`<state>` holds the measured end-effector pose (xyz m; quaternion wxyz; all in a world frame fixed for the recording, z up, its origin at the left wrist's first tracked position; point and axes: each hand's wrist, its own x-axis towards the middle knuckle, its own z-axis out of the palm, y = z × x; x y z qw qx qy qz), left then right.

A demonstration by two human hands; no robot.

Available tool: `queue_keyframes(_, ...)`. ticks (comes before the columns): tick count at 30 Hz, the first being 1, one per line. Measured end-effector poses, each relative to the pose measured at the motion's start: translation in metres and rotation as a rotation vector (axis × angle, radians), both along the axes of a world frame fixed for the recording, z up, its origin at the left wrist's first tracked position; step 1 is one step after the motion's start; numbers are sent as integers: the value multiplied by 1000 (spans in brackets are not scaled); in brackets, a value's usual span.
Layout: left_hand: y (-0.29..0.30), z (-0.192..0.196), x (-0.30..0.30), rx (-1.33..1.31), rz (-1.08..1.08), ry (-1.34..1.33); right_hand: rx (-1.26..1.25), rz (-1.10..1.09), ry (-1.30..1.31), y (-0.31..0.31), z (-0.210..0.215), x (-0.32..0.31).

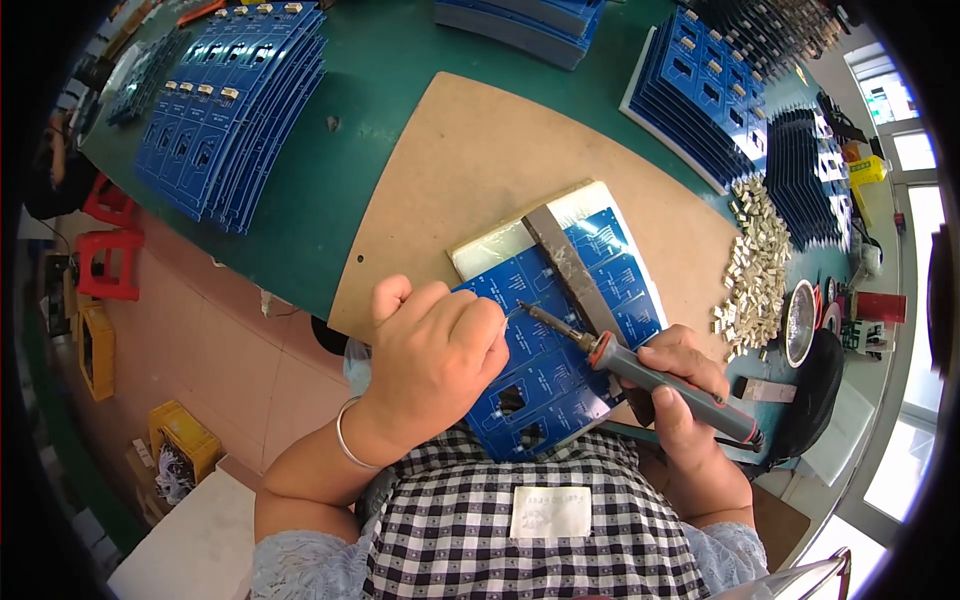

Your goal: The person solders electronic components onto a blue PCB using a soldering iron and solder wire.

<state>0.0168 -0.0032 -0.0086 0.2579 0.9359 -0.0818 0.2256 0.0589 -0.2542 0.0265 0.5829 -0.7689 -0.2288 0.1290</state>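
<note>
My right hand (688, 432) grips a soldering iron (638, 370) by its grey handle. The iron's tip points left and rests on or just above a blue circuit board panel (535, 350). Beside the tip, my left hand (440, 340) is closed with its fingers curled over the panel's left part. Whatever it pinches is hidden by the fingers. A flat, dark metal bar (568, 265) lies across the panel. Underneath is a pale foam-like block (490, 250), sitting on a brown sheet of board (450, 150).
Stacks of blue panels stand at the left (230, 110), far middle (520, 25) and right (690, 100). A heap of small pale connectors (755, 270) lies right, next to a round metal dish (798, 322). A red stool (108, 262) is on the floor left of the green table (350, 60).
</note>
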Motion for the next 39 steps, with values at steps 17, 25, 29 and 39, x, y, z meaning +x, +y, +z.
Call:
queue_keyframes(17, 3, -1, 10, 47, -4, 35, -28, 18, -10, 3, 1, 5)
queue_keyframes(25, 12, 11, 12, 98, 73, -37, 134, -71, -11, 6, 2, 7)
queue_keyframes(29, 5, 4, 11, -73, 65, -6, 55, -38, -56, -1, 0, 11)
queue_keyframes(39, 1, 1, 16, 53, 6, 20, -44, -11, -69, 2, 2, 12)
